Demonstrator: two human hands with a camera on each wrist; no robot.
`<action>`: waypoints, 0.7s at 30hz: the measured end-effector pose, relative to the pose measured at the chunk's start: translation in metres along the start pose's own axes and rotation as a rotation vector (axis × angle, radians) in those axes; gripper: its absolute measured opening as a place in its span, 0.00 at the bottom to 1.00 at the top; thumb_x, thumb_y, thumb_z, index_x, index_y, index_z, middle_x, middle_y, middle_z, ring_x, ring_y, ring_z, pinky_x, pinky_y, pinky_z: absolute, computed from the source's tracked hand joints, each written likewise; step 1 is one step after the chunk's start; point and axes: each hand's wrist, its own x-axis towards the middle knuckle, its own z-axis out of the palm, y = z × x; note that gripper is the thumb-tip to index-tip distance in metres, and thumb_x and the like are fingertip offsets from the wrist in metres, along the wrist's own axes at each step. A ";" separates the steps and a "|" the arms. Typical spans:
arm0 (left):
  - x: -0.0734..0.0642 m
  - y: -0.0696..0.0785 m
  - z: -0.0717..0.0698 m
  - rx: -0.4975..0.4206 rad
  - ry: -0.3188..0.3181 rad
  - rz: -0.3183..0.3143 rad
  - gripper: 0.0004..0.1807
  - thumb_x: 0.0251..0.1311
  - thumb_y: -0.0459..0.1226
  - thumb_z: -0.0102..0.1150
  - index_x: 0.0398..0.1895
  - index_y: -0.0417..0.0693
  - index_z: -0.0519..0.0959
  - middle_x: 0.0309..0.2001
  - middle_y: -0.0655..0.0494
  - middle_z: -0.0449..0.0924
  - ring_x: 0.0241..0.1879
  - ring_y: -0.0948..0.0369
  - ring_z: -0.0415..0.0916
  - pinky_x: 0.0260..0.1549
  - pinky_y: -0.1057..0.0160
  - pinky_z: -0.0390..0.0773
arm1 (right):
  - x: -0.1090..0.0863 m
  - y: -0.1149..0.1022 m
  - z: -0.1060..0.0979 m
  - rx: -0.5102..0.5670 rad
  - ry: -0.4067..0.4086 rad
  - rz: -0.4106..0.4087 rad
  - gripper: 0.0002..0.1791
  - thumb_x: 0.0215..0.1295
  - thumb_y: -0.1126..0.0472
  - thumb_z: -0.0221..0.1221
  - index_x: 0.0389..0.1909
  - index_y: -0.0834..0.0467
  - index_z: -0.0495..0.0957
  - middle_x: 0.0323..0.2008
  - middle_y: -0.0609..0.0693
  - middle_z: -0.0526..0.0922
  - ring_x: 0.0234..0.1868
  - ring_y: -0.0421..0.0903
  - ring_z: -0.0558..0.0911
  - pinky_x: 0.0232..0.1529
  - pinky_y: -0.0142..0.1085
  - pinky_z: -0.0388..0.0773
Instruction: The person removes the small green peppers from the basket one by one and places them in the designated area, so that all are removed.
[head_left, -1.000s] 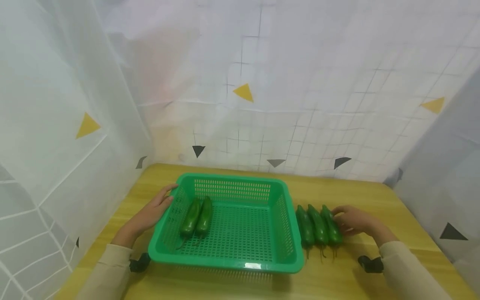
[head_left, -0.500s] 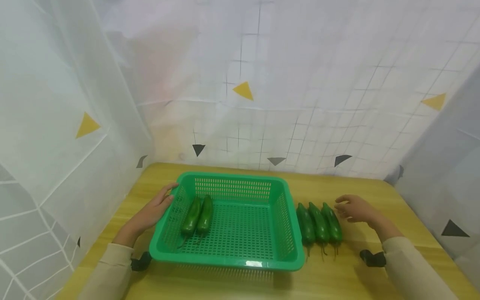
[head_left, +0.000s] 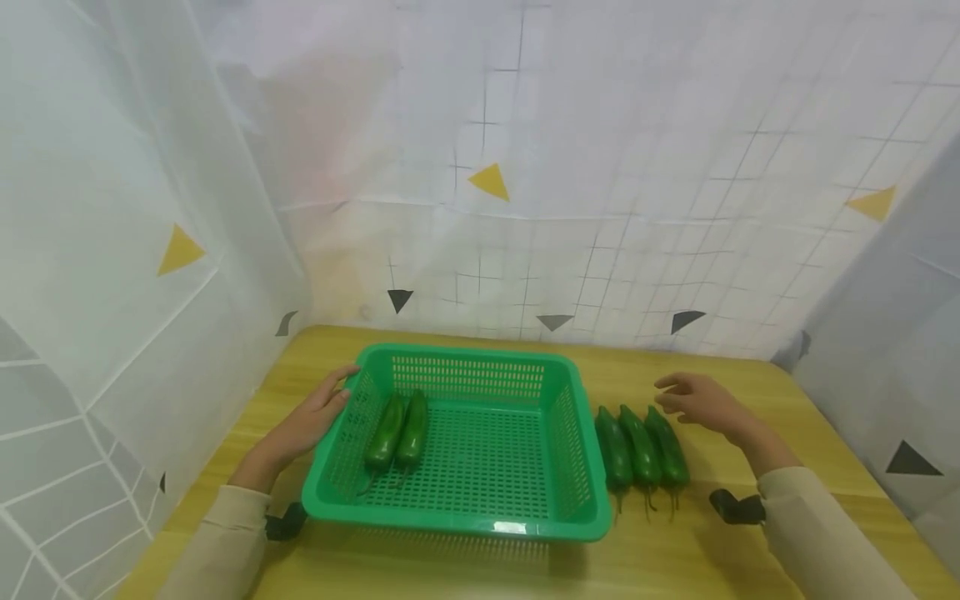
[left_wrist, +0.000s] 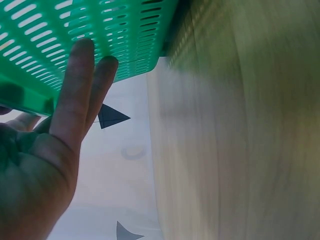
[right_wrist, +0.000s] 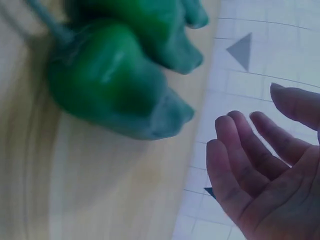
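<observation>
A green plastic basket stands on the wooden table, with two green chili peppers lying side by side in its left part. My left hand rests at the basket's left rim; in the left wrist view, straight fingers lie against the slotted outer wall. Three more green chili peppers lie in a row on the table, right of the basket, stems toward me. Just beyond the far tip of the rightmost pepper, my right hand hovers with loosely bent fingers, holding nothing.
The yellowish wooden table ends at a white patterned sheet hung behind it and at both sides. A black device is strapped at the left wrist, and another black device at the right one.
My right hand has come off the rightmost pepper, lifted, and moved toward the back and slightly left. The left hand, basket and peppers have stayed in place.
</observation>
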 end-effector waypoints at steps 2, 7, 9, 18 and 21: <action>0.000 0.000 0.000 -0.017 -0.005 -0.006 0.28 0.84 0.45 0.34 0.81 0.48 0.48 0.75 0.32 0.53 0.67 0.34 0.63 0.62 0.35 0.66 | 0.001 -0.002 -0.001 0.003 0.008 -0.019 0.29 0.79 0.58 0.53 0.68 0.76 0.63 0.59 0.75 0.74 0.56 0.68 0.79 0.54 0.55 0.80; 0.000 -0.002 0.000 -0.031 -0.006 -0.021 0.28 0.84 0.45 0.34 0.80 0.48 0.48 0.69 0.31 0.63 0.62 0.38 0.70 0.57 0.43 0.74 | 0.004 -0.010 -0.001 -0.001 0.027 -0.052 0.28 0.79 0.57 0.54 0.68 0.74 0.65 0.60 0.74 0.74 0.56 0.66 0.80 0.54 0.55 0.80; 0.001 -0.003 0.000 -0.024 -0.004 -0.024 0.28 0.84 0.46 0.34 0.80 0.49 0.48 0.71 0.32 0.59 0.64 0.38 0.68 0.59 0.41 0.71 | 0.005 -0.013 -0.001 -0.012 0.039 -0.058 0.28 0.78 0.56 0.54 0.68 0.72 0.66 0.60 0.73 0.75 0.55 0.64 0.81 0.53 0.54 0.80; 0.002 -0.003 0.001 -0.009 -0.002 -0.021 0.29 0.84 0.46 0.33 0.81 0.49 0.48 0.75 0.32 0.52 0.69 0.33 0.60 0.63 0.32 0.63 | 0.013 -0.033 0.003 -0.010 0.040 -0.109 0.27 0.77 0.58 0.56 0.68 0.72 0.67 0.61 0.72 0.75 0.57 0.64 0.79 0.54 0.54 0.80; 0.002 -0.002 0.002 -0.017 0.009 -0.027 0.28 0.83 0.47 0.34 0.81 0.50 0.49 0.76 0.34 0.50 0.70 0.33 0.59 0.64 0.32 0.61 | 0.017 -0.039 0.003 -0.023 0.041 -0.115 0.27 0.78 0.58 0.55 0.68 0.72 0.67 0.61 0.71 0.75 0.57 0.64 0.79 0.53 0.54 0.80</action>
